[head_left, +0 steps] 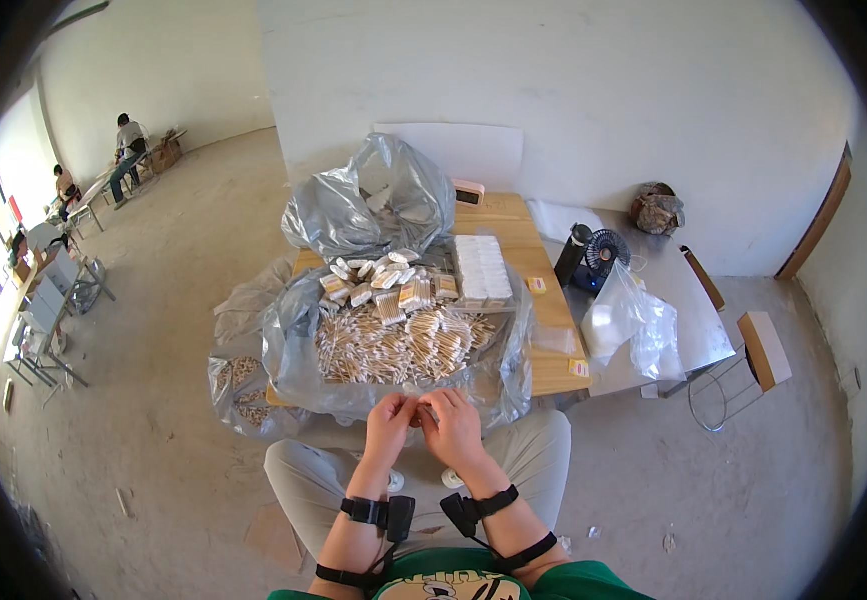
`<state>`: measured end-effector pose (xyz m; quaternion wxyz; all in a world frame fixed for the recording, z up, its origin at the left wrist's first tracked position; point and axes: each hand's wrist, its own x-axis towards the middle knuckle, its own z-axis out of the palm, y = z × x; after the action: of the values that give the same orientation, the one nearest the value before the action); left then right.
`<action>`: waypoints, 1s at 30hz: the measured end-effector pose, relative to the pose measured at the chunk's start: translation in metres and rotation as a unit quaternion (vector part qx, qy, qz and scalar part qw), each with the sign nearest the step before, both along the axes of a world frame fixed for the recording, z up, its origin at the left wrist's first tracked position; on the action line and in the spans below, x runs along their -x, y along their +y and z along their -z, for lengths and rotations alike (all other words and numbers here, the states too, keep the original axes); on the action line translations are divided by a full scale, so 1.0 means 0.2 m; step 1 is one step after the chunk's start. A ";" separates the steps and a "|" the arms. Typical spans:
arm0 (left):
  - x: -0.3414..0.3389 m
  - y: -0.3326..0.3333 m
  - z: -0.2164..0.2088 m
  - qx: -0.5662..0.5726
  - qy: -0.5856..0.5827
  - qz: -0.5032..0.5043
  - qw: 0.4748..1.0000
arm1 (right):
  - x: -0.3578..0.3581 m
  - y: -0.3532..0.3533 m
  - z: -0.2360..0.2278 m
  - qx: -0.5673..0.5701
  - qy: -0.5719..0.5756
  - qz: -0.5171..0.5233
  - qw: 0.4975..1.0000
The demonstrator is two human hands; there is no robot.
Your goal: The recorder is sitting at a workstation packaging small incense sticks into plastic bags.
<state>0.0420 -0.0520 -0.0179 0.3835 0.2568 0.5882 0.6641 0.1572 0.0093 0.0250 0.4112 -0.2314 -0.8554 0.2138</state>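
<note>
My left hand (388,428) and my right hand (452,428) meet above my lap, at the table's near edge. Their fingers are closed and nearly touching. A pale, clear scrap, perhaps thin plastic, shows at the fingertips, too small to name. Just beyond lies a heap of loose cotton swabs (393,345) on a grey plastic sheet (298,345). Bundled packs of swabs (415,294) sit at the back of the heap, with white wrapped packs (398,262) behind them. A block of white packages (481,270) stands at the right of the bundles.
A large grey plastic bag (373,200) gapes at the table's (553,372) back. At right, a side table (698,345) bears a black fan (605,248), a dark bottle (573,252) and clear bags (643,325). Bagged swabs (243,390) lie left. Other people (130,150) sit far left.
</note>
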 end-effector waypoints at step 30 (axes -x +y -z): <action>-0.02 0.00 -0.05 0.014 0.331 0.011 0.944 | -0.02 0.08 0.04 0.065 0.030 0.023 0.997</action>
<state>0.0457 -0.0529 -0.0088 0.1780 0.4627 0.6886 0.5292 0.1612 0.0244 0.0174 0.4259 -0.2707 -0.8212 0.2664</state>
